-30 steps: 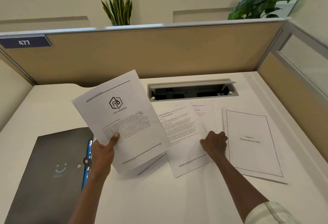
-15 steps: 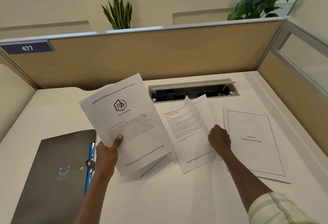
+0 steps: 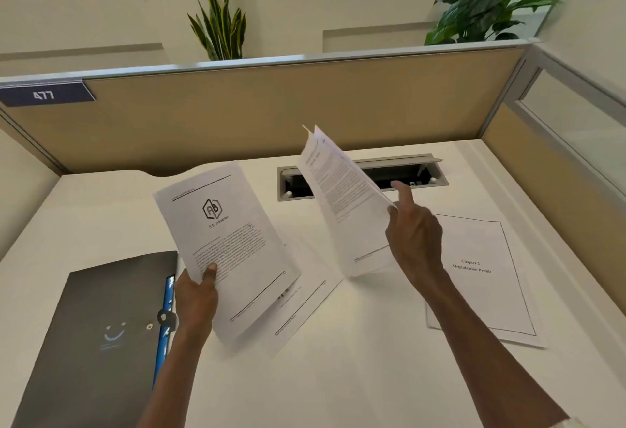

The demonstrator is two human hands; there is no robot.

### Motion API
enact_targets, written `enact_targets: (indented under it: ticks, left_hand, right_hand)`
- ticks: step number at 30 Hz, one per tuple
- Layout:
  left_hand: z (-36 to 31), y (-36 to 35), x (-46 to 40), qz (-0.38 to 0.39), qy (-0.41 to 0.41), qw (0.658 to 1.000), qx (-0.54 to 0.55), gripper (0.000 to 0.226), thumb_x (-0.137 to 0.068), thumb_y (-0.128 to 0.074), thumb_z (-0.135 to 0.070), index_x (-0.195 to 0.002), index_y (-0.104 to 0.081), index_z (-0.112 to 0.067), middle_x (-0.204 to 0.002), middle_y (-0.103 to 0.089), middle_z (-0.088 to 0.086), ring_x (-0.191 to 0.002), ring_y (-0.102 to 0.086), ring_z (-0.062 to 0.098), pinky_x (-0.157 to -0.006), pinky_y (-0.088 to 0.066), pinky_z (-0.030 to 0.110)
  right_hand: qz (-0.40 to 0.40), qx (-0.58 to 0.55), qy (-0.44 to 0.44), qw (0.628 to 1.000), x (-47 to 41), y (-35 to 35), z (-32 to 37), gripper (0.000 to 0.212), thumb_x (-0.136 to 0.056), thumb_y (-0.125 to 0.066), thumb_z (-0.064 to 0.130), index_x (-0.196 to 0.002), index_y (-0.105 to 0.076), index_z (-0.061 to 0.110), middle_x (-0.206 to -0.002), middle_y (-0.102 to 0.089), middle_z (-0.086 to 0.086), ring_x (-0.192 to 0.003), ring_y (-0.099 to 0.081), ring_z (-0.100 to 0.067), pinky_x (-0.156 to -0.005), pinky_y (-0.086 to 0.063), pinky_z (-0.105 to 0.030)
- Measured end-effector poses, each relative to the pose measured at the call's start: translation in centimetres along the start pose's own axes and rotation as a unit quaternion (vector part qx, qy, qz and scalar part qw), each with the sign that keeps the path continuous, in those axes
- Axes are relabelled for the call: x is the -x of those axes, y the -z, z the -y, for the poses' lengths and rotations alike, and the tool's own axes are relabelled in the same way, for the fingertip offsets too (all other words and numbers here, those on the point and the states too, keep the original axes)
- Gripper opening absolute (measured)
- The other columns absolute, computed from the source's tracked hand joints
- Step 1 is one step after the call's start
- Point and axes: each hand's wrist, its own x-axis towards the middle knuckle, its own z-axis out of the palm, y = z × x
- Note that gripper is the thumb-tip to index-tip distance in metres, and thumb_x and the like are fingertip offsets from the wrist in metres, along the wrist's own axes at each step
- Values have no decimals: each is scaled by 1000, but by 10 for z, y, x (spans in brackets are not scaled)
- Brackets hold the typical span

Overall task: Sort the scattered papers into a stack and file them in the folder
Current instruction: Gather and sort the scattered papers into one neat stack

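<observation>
The left hand (image 3: 194, 295) pinches the near-left corner of a small sheaf of papers (image 3: 225, 244), thumb on top over the printed text, fingers hidden beneath. The top sheet carries a hexagon logo, and at least two further sheets fan out below it toward the near right. The right hand (image 3: 415, 241) grips a second pair of sheets (image 3: 342, 204) at their right edge, holding them lifted and tilted steeply off the tabletop (image 3: 355, 377), with the index finger stretched out toward the far side and the other fingers curled behind the paper. How many sheets it holds is hard to say; two top corners show.

To the right of that hand, one chapter title page (image 3: 481, 278) lies flat on the tabletop, apart from both hands. At the near left lies the dark folder (image 3: 98, 329), closed, with a blue edge and a button clasp just beside the left wrist. At the far side a cable tray (image 3: 362, 177) is sunk into the tabletop, and a partition (image 3: 271, 109) with plants behind it closes off the scene.

The step in hand looks like gathering: the lifted sheets are probably meant to join the left-hand sheaf. That calls for bringing the right hand across, sliding its sheets on or under the sheaf and squaring the edges. After that, the title page remains to be picked up, and the folder is not yet opened.
</observation>
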Motion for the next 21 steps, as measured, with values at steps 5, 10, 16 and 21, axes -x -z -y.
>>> enact_targets:
  ticks: [5,10,16,21]
  left_hand:
    - [-9,-6,3,28,6,1000,-3,37,-97,-61,-24,-132,-55,-12,-123,-65,10,-99,-62,29,-88,-52,47]
    - [-19,-10,11,96,20,994,37,38,-97,-62,-23,-133,-56,-14,-119,-66,6,-91,-65,23,-83,-51,43]
    - [-28,-15,30,232,58,965,110,24,-93,-65,-8,-116,-67,-12,-108,-76,11,-99,-72,35,-82,-58,46]
    - [-24,-17,42,300,111,937,140,27,-90,-62,4,-100,-79,-14,-107,-76,15,-94,-74,35,-71,-61,41]
  right_hand:
    - [34,-152,-23,988,-12,33,34,8,-93,-56,13,-99,-61,10,-92,-71,-7,-70,-58,-26,-55,-40,-23]
    - [136,-276,-84,948,-6,24,43,12,-92,-61,22,-101,-62,13,-96,-62,5,-80,-59,-15,-57,-38,-9]
    - [264,-242,-115,927,33,-17,38,21,-88,-63,28,-102,-64,12,-105,-70,-4,-89,-65,-24,-75,-53,-33]
    - [338,-334,-192,859,46,-29,31,40,-80,-75,29,-114,-57,21,-106,-65,9,-97,-63,-15,-76,-51,-28]
